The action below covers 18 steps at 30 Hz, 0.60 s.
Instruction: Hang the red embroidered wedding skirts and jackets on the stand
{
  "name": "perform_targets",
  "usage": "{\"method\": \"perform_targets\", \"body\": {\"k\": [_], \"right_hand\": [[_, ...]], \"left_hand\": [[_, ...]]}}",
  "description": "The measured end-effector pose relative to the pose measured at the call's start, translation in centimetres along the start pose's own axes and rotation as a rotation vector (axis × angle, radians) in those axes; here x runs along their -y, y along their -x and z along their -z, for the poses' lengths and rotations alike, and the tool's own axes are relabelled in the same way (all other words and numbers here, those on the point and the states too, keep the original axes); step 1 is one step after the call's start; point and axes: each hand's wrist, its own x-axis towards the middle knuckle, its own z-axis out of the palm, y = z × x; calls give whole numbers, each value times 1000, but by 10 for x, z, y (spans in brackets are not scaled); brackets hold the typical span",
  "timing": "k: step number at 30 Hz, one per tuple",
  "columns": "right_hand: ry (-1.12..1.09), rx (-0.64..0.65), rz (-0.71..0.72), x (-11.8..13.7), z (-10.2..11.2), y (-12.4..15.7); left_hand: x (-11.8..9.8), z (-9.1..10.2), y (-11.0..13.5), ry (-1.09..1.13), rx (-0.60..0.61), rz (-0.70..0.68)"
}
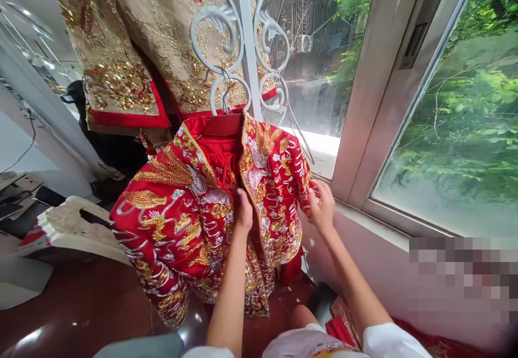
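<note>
A red jacket (182, 223) thick with gold and silver embroidery hangs on a hanger (224, 96) hooked into a white scrolled window grille (243, 50). My left hand (244, 210) is closed on the jacket's front opening at chest height. My right hand (321, 204) pinches the jacket's right edge near the sleeve. Both forearms reach up from the bottom of the view.
A gold embroidered garment with red trim (121, 61) hangs above and behind. A window (445, 121) with a sill runs along the right, with trees outside. A white carved chair back (76, 228) and a dark wooden surface (81, 304) lie at the left. Red cloth (424, 344) sits at bottom right.
</note>
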Motion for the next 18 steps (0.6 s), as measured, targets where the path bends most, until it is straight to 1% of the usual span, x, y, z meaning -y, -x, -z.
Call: {"method": "perform_targets", "body": {"k": [2, 4, 5, 7, 9, 11, 12, 14, 16, 18], "right_hand": [[12, 36, 40, 5, 4, -13], [-19, 112, 122, 26, -2, -23], [-39, 140, 157, 40, -9, -27], [-49, 151, 187, 73, -26, -34], [-6, 154, 179, 102, -45, -42], [67, 207, 143, 123, -62, -48], [107, 240, 124, 130, -69, -49], [167, 275, 102, 134, -82, -48], [190, 282, 110, 130, -90, -45], [175, 311, 132, 122, -94, -42]], "left_hand": [[7, 8, 11, -155, -30, -85], [15, 11, 22, -295, -90, -145], [19, 11, 26, -331, -121, -150], [25, 8, 33, -369, -162, -152], [31, 3, 38, -399, -184, -164], [37, -5, 41, -415, -205, -180], [40, -9, 42, -421, -217, -190], [45, -15, 41, -432, -227, -212], [47, -15, 41, -451, -223, -237], [43, -9, 43, -484, -214, -261]]}}
